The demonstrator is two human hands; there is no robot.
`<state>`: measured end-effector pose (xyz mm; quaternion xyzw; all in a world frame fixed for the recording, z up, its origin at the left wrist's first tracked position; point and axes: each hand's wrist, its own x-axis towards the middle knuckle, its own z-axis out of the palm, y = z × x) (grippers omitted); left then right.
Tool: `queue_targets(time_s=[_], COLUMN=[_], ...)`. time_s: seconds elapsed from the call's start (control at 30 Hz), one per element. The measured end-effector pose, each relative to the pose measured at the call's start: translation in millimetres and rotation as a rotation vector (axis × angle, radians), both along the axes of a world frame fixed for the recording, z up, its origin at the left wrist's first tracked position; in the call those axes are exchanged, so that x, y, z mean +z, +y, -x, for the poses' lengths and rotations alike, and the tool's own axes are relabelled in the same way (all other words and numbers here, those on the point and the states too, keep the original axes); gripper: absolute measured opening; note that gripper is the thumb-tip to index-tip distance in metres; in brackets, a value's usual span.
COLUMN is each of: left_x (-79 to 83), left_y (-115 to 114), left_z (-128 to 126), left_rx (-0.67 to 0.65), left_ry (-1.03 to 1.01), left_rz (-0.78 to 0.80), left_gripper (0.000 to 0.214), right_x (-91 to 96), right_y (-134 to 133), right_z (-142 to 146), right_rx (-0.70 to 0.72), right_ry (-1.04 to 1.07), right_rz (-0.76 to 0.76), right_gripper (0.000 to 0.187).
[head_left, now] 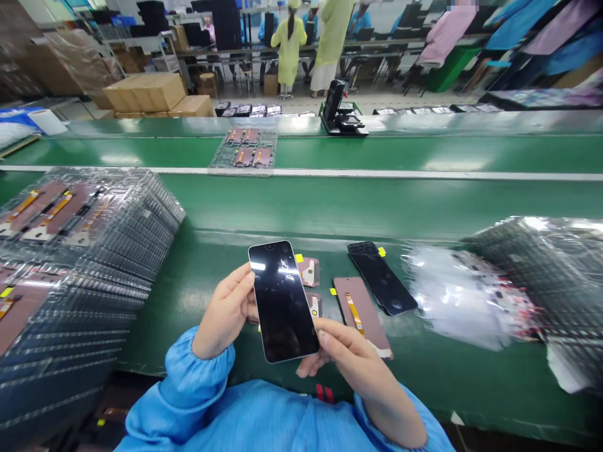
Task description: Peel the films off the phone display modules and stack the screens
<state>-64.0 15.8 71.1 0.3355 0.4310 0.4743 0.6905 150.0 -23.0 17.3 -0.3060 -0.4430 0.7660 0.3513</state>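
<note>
A black, glossy phone screen (283, 304) is held face up and slightly tilted between both hands. My left hand (230, 306) pinches its left edge, thumb on the front. At its lower right corner my right hand (346, 351) is closed on the edge, with fingers partly hidden beneath. Behind the screen, partly covered, lie small brown-backed panels (309, 272) on the green bench. Right of it lies a brown-backed phone screen (360, 314) with an orange flex cable. Beside that, black phone screens (382, 279) overlap, with a yellow tab at the top.
Tall stacks of clear plastic trays (155, 232) with screens stand at left; another tray stack (560, 270) is at right, beside a pile of clear plastic bags (461, 295). A tray of panels (245, 150) and a black fixture (343, 113) stand farther back. People work beyond.
</note>
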Motion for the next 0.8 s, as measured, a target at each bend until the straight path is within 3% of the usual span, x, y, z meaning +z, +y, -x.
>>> queue_targets(time_s=[0.1,0.23,0.37,0.5,0.8], left_x=[-0.4,-1.8,-1.3,-2.1,-10.4], left_y=[2.6,-1.8,-12.5,-19.7,-25.3], left_z=[-0.9,-1.0,1.3,-1.2,-8.9], left_rx=[-0.020,-0.205,-0.367,-0.346,-0.251], left_ry=[0.019,0.059,0.255,0.346,0.315], left_rz=[-0.026,-0.065,-0.160,-0.172,-0.137], left_gripper=[0.040,0.052,0.036,0.019,0.033], right_x=[1.8,1.4,1.6,3.0,15.2], right_y=[-2.9,-2.7,1.0,3.5,1.4], right_z=[1.5,0.1,-3.9,-4.8,-4.5], right_rx=[-0.024,-0.186,-0.346,-0.392,-0.413], right_ry=[0.035,0.020,-0.030,-0.081,-0.253], right_rz=[0.042,0.004,-0.066,-0.139,-0.304], right_gripper=[0.036,0.030,0.029,0.030,0.028])
